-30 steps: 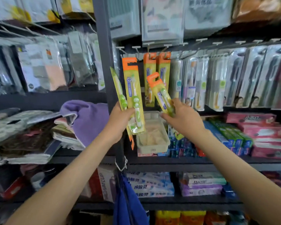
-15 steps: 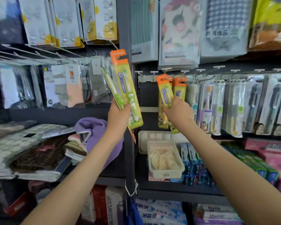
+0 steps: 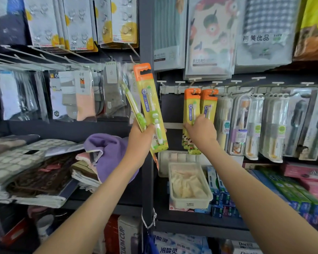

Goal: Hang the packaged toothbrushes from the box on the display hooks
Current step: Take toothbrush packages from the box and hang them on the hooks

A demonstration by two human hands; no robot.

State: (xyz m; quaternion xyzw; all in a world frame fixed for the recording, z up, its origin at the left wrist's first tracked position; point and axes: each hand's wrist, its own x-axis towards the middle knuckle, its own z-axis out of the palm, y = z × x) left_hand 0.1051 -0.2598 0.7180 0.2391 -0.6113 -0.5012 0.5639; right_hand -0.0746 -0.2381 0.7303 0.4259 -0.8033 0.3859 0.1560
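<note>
- Dark shelf unit [image 3: 147,180] fills the view, its upright post between my two arms.
- Hook rail [image 3: 228,88] runs across the right bay. I count about eight white hook tips along it.
- Clear toothbrush packs [image 3: 255,125] hang right of the orange ones. At least six of them; the far ones blur, so exact count unclear.
- Purple cloth [image 3: 110,153] sits on the left shelf, just beside my left wrist.
- White tray [image 3: 189,202] sits on the shelf below my right hand. One only.
- My left hand [image 3: 141,138] is closed around held packs [image 3: 151,107]. Two clearly seen, yellow card with orange tops. An orange tip pokes out below my wrist, maybe a third; can't tell.
- Held packs stand upright, long axis near vertical, tops tilted slightly left, orange hang-tabs up, green brush handles low by my palm. They sit in front of the post, left of the rail.
- Hung packs [image 3: 200,107] show two orange tops side by side on the rail's leftmost hooks, long axis vertical, tabs up. Card edges at the bottom suggest more stacked behind; count unclear.
- My right hand [image 3: 200,132] has fingers curled on the lower half of the hung packs, pinching the front one at mid-height.
</note>
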